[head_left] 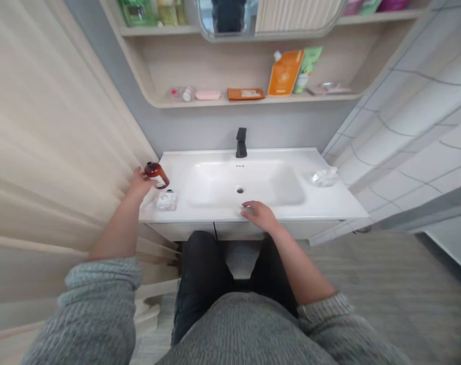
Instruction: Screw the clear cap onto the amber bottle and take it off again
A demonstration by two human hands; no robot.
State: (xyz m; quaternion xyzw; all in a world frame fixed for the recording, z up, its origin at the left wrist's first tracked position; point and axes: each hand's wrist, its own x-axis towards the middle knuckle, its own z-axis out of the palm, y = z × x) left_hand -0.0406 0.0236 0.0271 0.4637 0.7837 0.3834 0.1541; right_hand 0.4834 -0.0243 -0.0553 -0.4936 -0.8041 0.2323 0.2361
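Observation:
At the left end of the white sink counter, my left hand (140, 183) is at the side of a brown bottle (157, 175) with a dark cap and a white label, its fingers round the bottle's left side. The bottle leans to the left. Just below it stands a clear glass bottle (167, 201) with a dark top. My right hand (259, 215) is over the front rim of the basin (249, 177), fingers apart and with nothing in them. The black faucet (241, 143) rises behind the basin.
A clear, crumpled-looking item (324, 177) lies at the counter's right. Above, a wall shelf (215, 103) holds an orange pouch (285, 73), a green tube (307, 70), an orange packet (246, 94) and small items. A beige curtain (63, 126) hangs close on the left.

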